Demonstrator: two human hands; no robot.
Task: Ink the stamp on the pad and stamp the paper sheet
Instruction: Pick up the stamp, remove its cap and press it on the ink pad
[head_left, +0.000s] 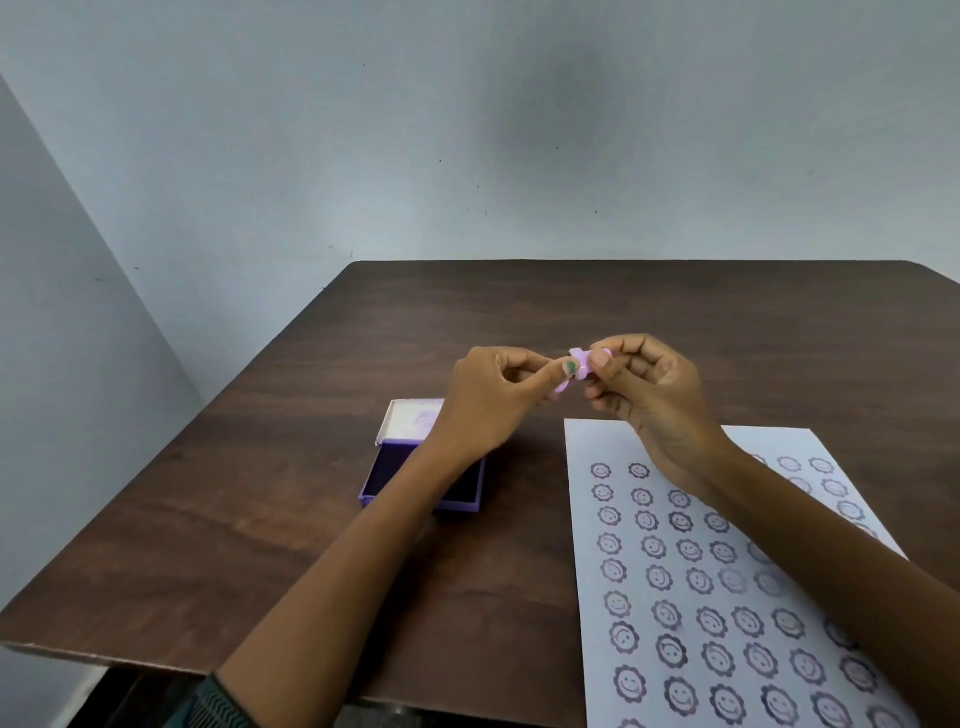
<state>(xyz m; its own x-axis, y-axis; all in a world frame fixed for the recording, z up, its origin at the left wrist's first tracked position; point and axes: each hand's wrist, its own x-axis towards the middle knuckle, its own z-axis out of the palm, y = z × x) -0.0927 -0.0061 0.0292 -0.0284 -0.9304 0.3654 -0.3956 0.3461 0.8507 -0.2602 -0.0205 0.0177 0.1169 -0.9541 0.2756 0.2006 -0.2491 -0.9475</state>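
Observation:
A small lilac stamp is held above the table between the fingertips of both hands. My left hand pinches its left side with thumb and forefinger. My right hand grips its right side. The purple ink pad lies open on the table below my left wrist, its pale lid tipped back; my forearm hides part of it. The white paper sheet lies to the right, covered with several rows of dark smiley-flower prints, partly under my right forearm.
The dark brown wooden table stands against a pale wall. Its left edge runs diagonally and its near edge sits close to my body. Bare wood lies behind the hands and left of the ink pad.

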